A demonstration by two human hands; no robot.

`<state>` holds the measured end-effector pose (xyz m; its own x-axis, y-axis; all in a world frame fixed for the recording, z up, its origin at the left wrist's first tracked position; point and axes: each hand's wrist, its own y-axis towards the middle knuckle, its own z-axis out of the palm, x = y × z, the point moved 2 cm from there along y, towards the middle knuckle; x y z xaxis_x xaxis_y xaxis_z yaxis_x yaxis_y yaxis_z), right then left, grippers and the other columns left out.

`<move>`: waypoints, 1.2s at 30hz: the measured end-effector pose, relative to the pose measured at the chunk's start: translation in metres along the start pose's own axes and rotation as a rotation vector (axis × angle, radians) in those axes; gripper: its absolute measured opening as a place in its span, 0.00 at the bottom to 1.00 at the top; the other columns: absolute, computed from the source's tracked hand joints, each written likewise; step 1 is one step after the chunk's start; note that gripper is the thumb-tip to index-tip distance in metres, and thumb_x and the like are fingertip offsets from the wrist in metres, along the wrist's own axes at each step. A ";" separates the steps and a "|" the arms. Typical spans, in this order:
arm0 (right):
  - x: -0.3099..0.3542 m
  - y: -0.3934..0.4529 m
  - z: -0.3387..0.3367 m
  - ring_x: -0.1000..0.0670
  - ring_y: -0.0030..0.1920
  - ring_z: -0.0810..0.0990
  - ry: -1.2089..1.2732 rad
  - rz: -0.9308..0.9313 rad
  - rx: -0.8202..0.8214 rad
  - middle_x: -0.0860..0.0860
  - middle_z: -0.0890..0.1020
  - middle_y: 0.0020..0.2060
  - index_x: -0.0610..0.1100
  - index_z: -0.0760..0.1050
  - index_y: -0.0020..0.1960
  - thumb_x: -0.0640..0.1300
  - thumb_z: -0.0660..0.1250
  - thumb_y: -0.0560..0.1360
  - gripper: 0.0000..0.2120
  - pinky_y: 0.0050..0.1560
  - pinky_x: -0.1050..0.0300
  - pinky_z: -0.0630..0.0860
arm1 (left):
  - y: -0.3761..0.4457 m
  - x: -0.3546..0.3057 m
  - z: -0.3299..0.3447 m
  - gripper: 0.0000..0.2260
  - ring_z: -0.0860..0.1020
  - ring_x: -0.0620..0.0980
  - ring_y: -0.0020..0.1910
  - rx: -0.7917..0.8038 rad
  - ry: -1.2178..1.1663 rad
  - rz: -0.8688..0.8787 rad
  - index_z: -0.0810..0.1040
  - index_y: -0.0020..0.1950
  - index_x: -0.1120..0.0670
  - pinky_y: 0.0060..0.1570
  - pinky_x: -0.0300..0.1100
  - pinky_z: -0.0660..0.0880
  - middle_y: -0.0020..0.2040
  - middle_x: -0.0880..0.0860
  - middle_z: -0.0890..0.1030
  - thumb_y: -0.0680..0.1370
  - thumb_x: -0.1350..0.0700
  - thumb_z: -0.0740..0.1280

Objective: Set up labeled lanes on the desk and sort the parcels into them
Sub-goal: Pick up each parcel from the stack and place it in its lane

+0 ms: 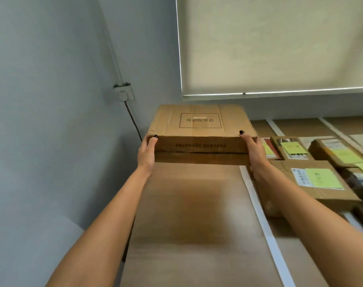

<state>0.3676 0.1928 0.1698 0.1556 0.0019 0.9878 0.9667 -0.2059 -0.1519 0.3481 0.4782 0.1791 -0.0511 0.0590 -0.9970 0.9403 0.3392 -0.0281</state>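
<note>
A flat brown cardboard parcel point(201, 129) with a printed rectangle on its top is held at the far end of the wooden desk point(188, 214), in the leftmost lane. My left hand point(146, 153) grips its near left corner, thumb on top. My right hand point(254, 152) grips its near right corner the same way. A white tape strip point(263, 222) runs along the right side of this lane. Whether the parcel touches the desk I cannot tell.
Right of the strip lie several cardboard parcels with yellow-green notes, the nearest one point(313, 181) close to my right forearm. More white strips point(275, 126) mark lanes farther right. A grey wall with a socket and cable point(125, 95) stands left; a window blind point(279, 44) hangs behind.
</note>
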 end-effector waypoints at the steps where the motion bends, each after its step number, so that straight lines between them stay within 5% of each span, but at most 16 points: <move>1: 0.015 -0.013 -0.007 0.41 0.62 0.72 -0.003 -0.034 0.006 0.43 0.73 0.62 0.47 0.61 0.72 0.64 0.63 0.70 0.36 0.62 0.46 0.70 | -0.015 -0.019 0.000 0.22 0.70 0.53 0.67 0.006 -0.005 0.018 0.68 0.71 0.51 0.70 0.52 0.64 0.67 0.54 0.73 0.78 0.47 0.59; 5: 0.072 -0.063 -0.049 0.46 0.55 0.75 -0.027 -0.179 0.030 0.47 0.76 0.55 0.47 0.63 0.71 0.63 0.60 0.73 0.32 0.53 0.51 0.73 | -0.073 -0.080 0.001 0.19 0.70 0.53 0.66 0.047 -0.034 0.130 0.67 0.71 0.53 0.69 0.51 0.65 0.67 0.54 0.73 0.81 0.49 0.55; 9: 0.114 -0.114 -0.102 0.43 0.63 0.71 -0.001 -0.245 0.030 0.45 0.72 0.64 0.46 0.63 0.71 0.61 0.60 0.74 0.31 0.58 0.48 0.70 | -0.136 -0.123 0.003 0.20 0.67 0.54 0.69 -0.008 -0.046 0.187 0.68 0.71 0.57 0.69 0.49 0.61 0.69 0.56 0.71 0.82 0.51 0.54; 12: 0.138 -0.154 -0.143 0.44 0.61 0.72 -0.030 -0.270 0.079 0.45 0.74 0.62 0.44 0.65 0.69 0.69 0.62 0.65 0.40 0.50 0.50 0.71 | -0.184 -0.146 0.015 0.18 0.69 0.53 0.67 0.001 -0.047 0.218 0.72 0.67 0.54 0.65 0.48 0.64 0.66 0.55 0.74 0.81 0.49 0.55; 15: 0.148 -0.179 -0.187 0.47 0.57 0.75 -0.038 -0.296 0.112 0.46 0.77 0.59 0.43 0.68 0.67 0.70 0.61 0.61 0.43 0.44 0.55 0.72 | -0.233 -0.161 0.037 0.15 0.79 0.44 0.46 0.038 -0.099 0.235 0.76 0.59 0.56 0.42 0.35 0.73 0.48 0.51 0.80 0.81 0.50 0.55; 17: 0.153 -0.198 -0.216 0.49 0.53 0.76 -0.045 -0.314 0.121 0.47 0.77 0.58 0.44 0.71 0.63 0.68 0.61 0.63 0.37 0.47 0.55 0.72 | -0.263 -0.166 0.051 0.15 0.76 0.44 0.35 0.049 -0.144 0.221 0.76 0.54 0.60 0.34 0.35 0.74 0.38 0.49 0.78 0.79 0.49 0.59; 20: 0.156 -0.222 -0.259 0.52 0.50 0.75 -0.002 -0.340 0.141 0.49 0.76 0.56 0.45 0.72 0.63 0.62 0.61 0.64 0.33 0.45 0.58 0.71 | -0.284 -0.159 0.070 0.28 0.79 0.53 0.53 0.065 -0.175 0.199 0.74 0.64 0.55 0.57 0.53 0.76 0.53 0.53 0.82 0.70 0.40 0.65; 22: 0.153 -0.235 -0.288 0.54 0.50 0.75 -0.009 -0.358 0.166 0.49 0.76 0.58 0.46 0.71 0.66 0.61 0.61 0.65 0.33 0.42 0.60 0.71 | -0.294 -0.149 0.086 0.29 0.76 0.55 0.61 0.096 -0.153 0.194 0.70 0.68 0.49 0.62 0.58 0.72 0.63 0.55 0.78 0.70 0.38 0.65; 26: 0.141 -0.249 -0.340 0.46 0.61 0.76 0.010 -0.336 0.156 0.48 0.77 0.62 0.50 0.71 0.67 0.65 0.67 0.58 0.40 0.57 0.50 0.74 | -0.353 -0.153 0.127 0.29 0.76 0.57 0.62 0.147 -0.140 0.230 0.68 0.70 0.51 0.62 0.56 0.72 0.63 0.57 0.77 0.70 0.44 0.65; 29: 0.136 -0.252 -0.367 0.43 0.63 0.75 0.023 -0.323 0.177 0.45 0.75 0.64 0.49 0.68 0.70 0.63 0.68 0.57 0.44 0.58 0.49 0.74 | -0.370 -0.149 0.146 0.32 0.76 0.54 0.61 0.185 -0.113 0.214 0.65 0.72 0.49 0.62 0.52 0.73 0.64 0.54 0.77 0.69 0.47 0.67; 33: 0.140 -0.253 -0.388 0.43 0.67 0.69 -0.025 -0.351 0.149 0.47 0.71 0.68 0.52 0.66 0.71 0.61 0.66 0.65 0.36 0.64 0.47 0.67 | -0.386 -0.153 0.164 0.22 0.78 0.47 0.53 0.201 -0.145 0.184 0.59 0.74 0.49 0.46 0.41 0.78 0.65 0.50 0.74 0.80 0.51 0.56; 36: 0.141 -0.249 -0.401 0.44 0.65 0.71 -0.031 -0.315 0.091 0.48 0.75 0.62 0.51 0.71 0.65 0.61 0.62 0.67 0.29 0.61 0.49 0.68 | -0.378 -0.151 0.164 0.24 0.77 0.53 0.56 0.126 -0.213 0.109 0.52 0.76 0.43 0.51 0.48 0.75 0.63 0.51 0.72 0.80 0.45 0.53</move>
<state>0.0673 -0.1484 0.3600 -0.1495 0.0817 0.9854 0.9822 -0.1027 0.1575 0.0557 0.1875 0.3282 0.1125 -0.1149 -0.9870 0.9715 0.2211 0.0850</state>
